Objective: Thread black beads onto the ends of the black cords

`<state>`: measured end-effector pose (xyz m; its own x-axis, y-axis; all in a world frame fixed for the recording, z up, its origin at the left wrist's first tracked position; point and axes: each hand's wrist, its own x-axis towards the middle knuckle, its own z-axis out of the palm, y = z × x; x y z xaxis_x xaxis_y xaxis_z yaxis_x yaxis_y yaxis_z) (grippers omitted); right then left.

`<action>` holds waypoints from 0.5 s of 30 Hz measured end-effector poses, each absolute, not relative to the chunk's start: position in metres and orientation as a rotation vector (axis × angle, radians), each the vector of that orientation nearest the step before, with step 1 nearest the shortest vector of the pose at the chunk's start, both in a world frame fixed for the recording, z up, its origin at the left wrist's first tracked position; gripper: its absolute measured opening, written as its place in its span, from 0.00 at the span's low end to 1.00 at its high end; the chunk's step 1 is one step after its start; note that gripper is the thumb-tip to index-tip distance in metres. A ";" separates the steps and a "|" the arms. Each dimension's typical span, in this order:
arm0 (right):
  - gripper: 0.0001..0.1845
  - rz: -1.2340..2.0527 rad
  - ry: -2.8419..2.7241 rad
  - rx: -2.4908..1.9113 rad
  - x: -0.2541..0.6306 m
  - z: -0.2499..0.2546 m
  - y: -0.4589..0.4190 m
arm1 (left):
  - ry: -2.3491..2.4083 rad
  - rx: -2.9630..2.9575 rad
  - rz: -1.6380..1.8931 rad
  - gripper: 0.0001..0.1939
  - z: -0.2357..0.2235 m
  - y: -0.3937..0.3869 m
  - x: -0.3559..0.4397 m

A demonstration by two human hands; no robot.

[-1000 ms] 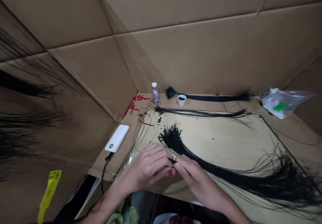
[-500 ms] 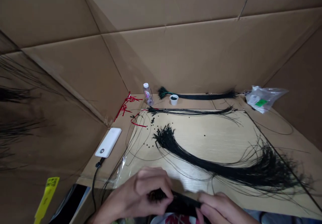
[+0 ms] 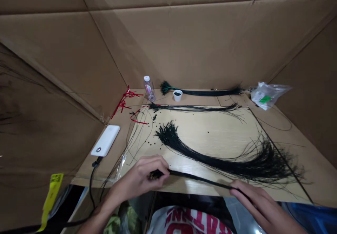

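A thin bundle of black strands [image 3: 198, 179] is stretched between my two hands above the table's front edge. My left hand [image 3: 152, 172] is closed round its knotted, tufted end, which pokes out of the fist. Farther along the bundle, my right hand [image 3: 247, 192] pinches it between thumb and fingers; the rest of the bundle past that hand is mostly hidden. Just beyond my hands lies a thick bundle of black strands [image 3: 207, 162], its beaded-looking tips at the left and its loose ends fanned out to the right.
Behind lie a thinner black bundle [image 3: 192, 108] and another with green thread [image 3: 210, 92]. A white cup [image 3: 177, 95] of small black pieces, a clear bottle [image 3: 150, 91], red ribbon [image 3: 123, 105], a white power bank [image 3: 105, 141] and a plastic bag [image 3: 267, 95] stand around. Cardboard walls enclose the table.
My right hand has slid away to the right along the bundle, so a longer stretch shows between my hands. Both hands are slightly higher in view, and the view has tilted down.
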<state>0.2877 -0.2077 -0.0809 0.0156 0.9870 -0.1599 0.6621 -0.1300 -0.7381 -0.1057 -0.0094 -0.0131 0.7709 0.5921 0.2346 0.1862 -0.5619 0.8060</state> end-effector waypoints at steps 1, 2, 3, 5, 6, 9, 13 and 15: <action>0.34 0.893 -1.695 -1.844 0.281 -0.086 -0.201 | 0.600 2.131 0.603 0.06 -0.017 -0.008 -0.107; 0.35 0.866 -1.707 -1.845 0.273 -0.090 -0.196 | 0.619 2.122 0.580 0.06 -0.020 -0.007 -0.110; 0.36 0.851 -1.720 -1.839 0.266 -0.093 -0.192 | 0.636 2.112 0.562 0.06 -0.023 -0.007 -0.113; 0.35 0.896 -1.783 -1.793 0.258 -0.093 -0.190 | 0.669 2.096 0.524 0.05 -0.026 -0.010 -0.122; 0.35 0.935 -1.810 -1.771 0.256 -0.092 -0.191 | 0.691 2.088 0.504 0.05 -0.026 -0.012 -0.127; 0.36 1.008 -1.793 -1.773 0.258 -0.087 -0.199 | 0.733 2.049 0.487 0.04 -0.023 -0.017 -0.138; 0.37 1.049 -1.722 -1.809 0.268 -0.091 -0.216 | 0.720 1.969 0.508 0.05 -0.020 -0.025 -0.142; 0.33 1.114 -1.741 -1.795 0.274 -0.096 -0.228 | 0.713 1.917 0.503 0.05 -0.022 -0.035 -0.141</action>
<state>0.2737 -0.2276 -0.0965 -0.0944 0.9605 -0.2619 0.6406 -0.1428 -0.7545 -0.1405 -0.0352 -0.0223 0.7411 0.6704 0.0370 0.2600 -0.3374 0.9048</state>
